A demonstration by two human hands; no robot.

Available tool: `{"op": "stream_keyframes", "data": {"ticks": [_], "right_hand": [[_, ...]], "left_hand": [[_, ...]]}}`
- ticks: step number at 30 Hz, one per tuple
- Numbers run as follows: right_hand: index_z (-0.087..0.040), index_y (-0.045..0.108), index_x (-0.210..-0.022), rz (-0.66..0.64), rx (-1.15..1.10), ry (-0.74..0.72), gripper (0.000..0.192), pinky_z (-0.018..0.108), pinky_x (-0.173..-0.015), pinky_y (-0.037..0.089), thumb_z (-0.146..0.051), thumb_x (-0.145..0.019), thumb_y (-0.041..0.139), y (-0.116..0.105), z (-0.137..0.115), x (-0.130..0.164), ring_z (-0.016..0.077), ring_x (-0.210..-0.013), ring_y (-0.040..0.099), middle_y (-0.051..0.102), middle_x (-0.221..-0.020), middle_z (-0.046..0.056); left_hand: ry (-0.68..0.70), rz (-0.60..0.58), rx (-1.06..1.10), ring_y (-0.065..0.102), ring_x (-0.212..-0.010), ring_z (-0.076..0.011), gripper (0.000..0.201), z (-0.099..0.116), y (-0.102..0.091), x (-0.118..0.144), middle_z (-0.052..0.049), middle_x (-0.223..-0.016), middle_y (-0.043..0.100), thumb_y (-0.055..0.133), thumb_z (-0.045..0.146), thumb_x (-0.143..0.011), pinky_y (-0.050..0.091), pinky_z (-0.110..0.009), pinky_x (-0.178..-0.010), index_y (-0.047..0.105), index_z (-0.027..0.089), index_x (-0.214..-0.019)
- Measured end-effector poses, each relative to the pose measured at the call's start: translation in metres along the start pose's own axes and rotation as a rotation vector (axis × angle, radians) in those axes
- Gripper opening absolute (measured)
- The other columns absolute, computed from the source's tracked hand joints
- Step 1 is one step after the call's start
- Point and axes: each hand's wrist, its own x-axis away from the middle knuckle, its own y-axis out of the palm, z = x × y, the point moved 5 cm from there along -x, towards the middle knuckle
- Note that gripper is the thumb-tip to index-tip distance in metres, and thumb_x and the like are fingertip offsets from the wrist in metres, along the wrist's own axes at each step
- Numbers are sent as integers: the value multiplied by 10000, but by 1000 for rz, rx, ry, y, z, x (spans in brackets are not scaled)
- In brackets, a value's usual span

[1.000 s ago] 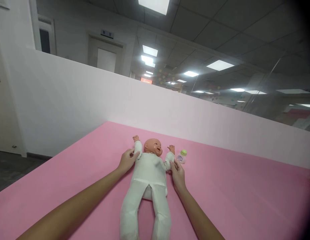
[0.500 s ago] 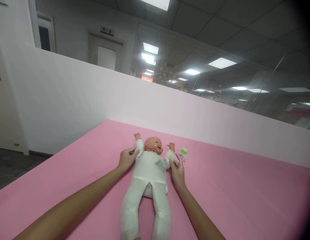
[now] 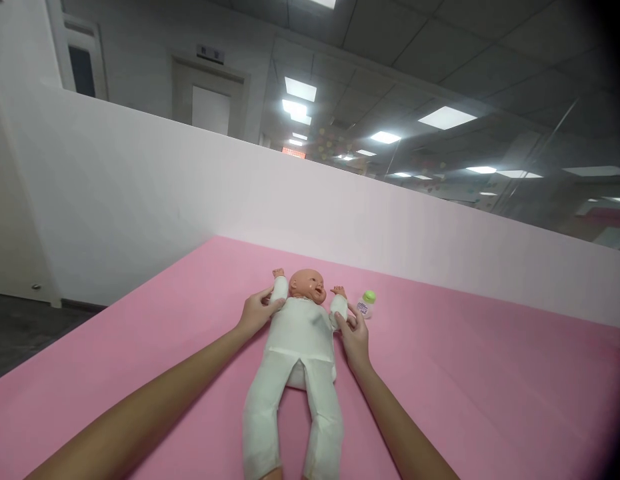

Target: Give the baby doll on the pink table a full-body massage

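A baby doll [image 3: 301,333] with a white cloth body lies on its back, its bald head toward the wall and its face turned to the right. Both doll arms are bent up beside the head. My left hand [image 3: 256,312] is closed around the doll's arm on the left, thumb on top near the shoulder. On the other side, my right hand [image 3: 355,335] grips the other upper arm between thumb and fingers. Just beyond my right fingers stands a small clear bottle [image 3: 366,305] with a green cap and a printed label.
The doll and bottle rest on a pink padded table [image 3: 465,393]. A low white wall [image 3: 340,213] runs along its far edge, with glass above it on the right. Doors and grey floor are at the left.
Both doll arms have moved slightly inward toward the head. My right fingers have closed more around the arm, away from the bottle. The view has shifted a little.
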Motion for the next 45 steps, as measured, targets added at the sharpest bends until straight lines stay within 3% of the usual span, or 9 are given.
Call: {"op": "stream_keyframes", "data": {"ticks": [3,9,16,23,28,32,36,40,45], "right_hand": [[-182,620,-1386,1,-40,46,757,342,-763,559,-487,-732,852,-1,3,-2,254,-884,717,782,-955,66],[-159,747,-1206,-47,-93,95,549,347,-789,558,-449,-750,839,-1,2,-2,261,-934,711,785,-1055,82],[-199,692,-1233,4,-218,142,625,351,-857,571,-359,-665,897,-4,6,-4,267,-1050,706,757,-1174,95],[-230,709,-1040,11,-278,127,449,291,-786,552,-224,-614,851,-4,5,-4,205,-939,684,746,-1016,22],[-224,726,-918,-20,-282,110,342,284,-751,540,-213,-602,856,-1,2,-2,196,-877,667,739,-943,11],[-229,751,-1012,-24,-255,92,384,313,-802,551,-288,-653,873,-1,2,-1,222,-942,678,753,-1019,32],[-218,748,-1142,-47,-224,88,486,340,-835,557,-399,-711,879,0,4,-2,244,-998,679,755,-1136,68],[-198,767,-1087,-36,-190,138,469,306,-710,540,-450,-711,888,-3,9,-2,213,-844,666,765,-1014,62],[-186,781,-973,-46,-166,129,405,288,-637,511,-477,-712,882,-4,9,-2,182,-729,625,744,-870,40]], "left_hand": [[4,-31,-15,667,-883,-260,563,-3,1,-3,-81,-1036,771,733,509,-798,469,-302,-713,750,146,-1227],[-3,-87,-1,669,-955,-282,551,-6,2,-5,-101,-1088,759,696,507,-822,477,-313,-742,727,130,-1224],[-19,-28,140,646,-1004,-251,614,-10,-1,-7,-119,-1166,701,751,500,-762,500,-323,-833,634,155,-1256],[87,-63,196,608,-1034,-222,368,-1,3,-4,-66,-1117,656,734,396,-786,473,-288,-848,613,203,-1075],[75,-72,242,607,-987,-224,314,-1,6,-3,-52,-1050,663,751,360,-749,464,-292,-821,627,194,-985],[55,-54,266,632,-1061,-262,383,-1,4,-3,-95,-1147,708,764,347,-741,483,-339,-890,689,182,-1078],[-26,0,280,647,-1092,-292,595,-5,2,-3,-142,-1282,692,806,476,-747,504,-362,-867,690,154,-1233],[-120,9,299,663,-1061,-305,740,-6,2,-1,-166,-1233,718,838,571,-707,511,-349,-798,690,115,-1270],[-168,-11,306,671,-1058,-312,731,-2,2,3,-160,-1207,736,873,532,-673,514,-349,-791,712,118,-1253]]}}
